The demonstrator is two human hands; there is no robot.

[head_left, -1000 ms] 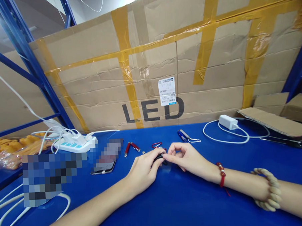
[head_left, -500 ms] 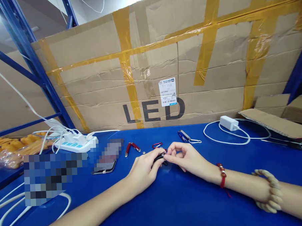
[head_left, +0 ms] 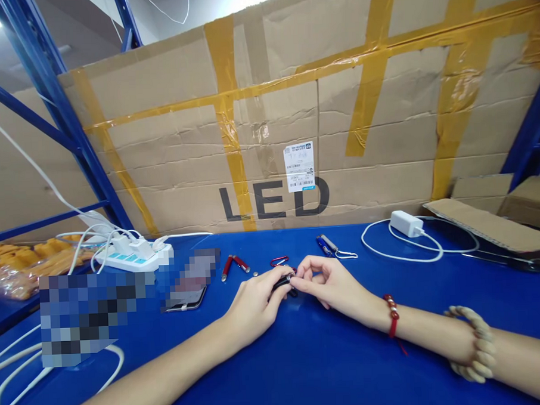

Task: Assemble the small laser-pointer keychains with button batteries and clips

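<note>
Around a small black keychain flashlight (head_left: 280, 282), my left hand (head_left: 258, 298) is closed, its thumb and fingers on either side of the tube. The thumb and fingertips of my right hand (head_left: 323, 282) pinch at the flashlight's right end; the exact contact is too small to make out. A black clip (head_left: 293, 292) shows just under the fingers. Behind the hands lies a red carabiner (head_left: 280, 261). To the left are red tube pieces (head_left: 235, 265) and a small round silver piece (head_left: 255, 274). A blue tube and a silver tube with a carabiner (head_left: 331, 246) lie farther back.
A phone (head_left: 190, 283) lies left of my hands on the blue table (head_left: 330, 361). Farther left stand a white power strip (head_left: 140, 259) and loose white cables. At the right back sit a white charger (head_left: 406, 223), scissors (head_left: 539, 265) and cardboard. A large cardboard sheet (head_left: 196, 158) stands behind.
The view has shifted very slightly. Both hands keep the same grip on the black flashlight, with no other visible movement.
</note>
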